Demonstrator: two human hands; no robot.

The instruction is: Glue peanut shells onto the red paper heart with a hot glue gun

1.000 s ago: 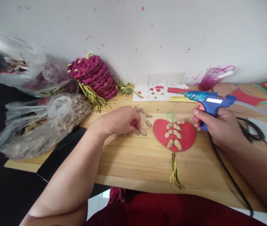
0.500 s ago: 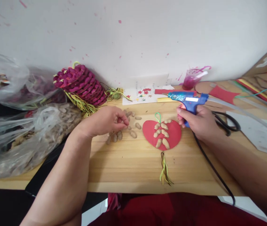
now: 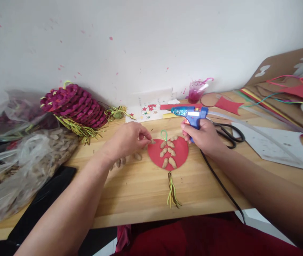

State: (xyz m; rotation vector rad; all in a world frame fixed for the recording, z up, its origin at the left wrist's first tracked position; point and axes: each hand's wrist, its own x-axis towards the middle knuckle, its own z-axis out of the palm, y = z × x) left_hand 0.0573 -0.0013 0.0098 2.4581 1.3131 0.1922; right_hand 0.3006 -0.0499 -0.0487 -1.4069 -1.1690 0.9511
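Observation:
A red heart-shaped piece [image 3: 154, 153] lies on the wooden table, with a green loop [image 3: 164, 134] at its top and a yellow-and-brown tassel [image 3: 171, 192] below. Several peanuts [image 3: 171, 152] sit on the heart in slanting pairs. My left hand [image 3: 131, 140] is closed in a pinch at the heart's upper left edge, a peanut [image 3: 152, 142] at its fingertips. To the right of the heart, my right hand [image 3: 205, 137] grips a blue hot glue gun [image 3: 190, 113], its nozzle pointing left. Loose peanuts [image 3: 137, 156] lie partly hidden under my left hand.
Purple peanut-covered pieces with yellow tassels [image 3: 74, 103] are stacked at the back left, beside plastic bags [image 3: 34, 156]. Star stickers [image 3: 148, 108] lie on white paper. A cup of purple paint [image 3: 195, 93] stands by the wall. The gun's black cord [image 3: 221, 185] runs off the front edge.
My left hand has moved right, from the loose peanuts to the heart's upper left edge. My right hand still holds the glue gun. The whole view has shifted to the right.

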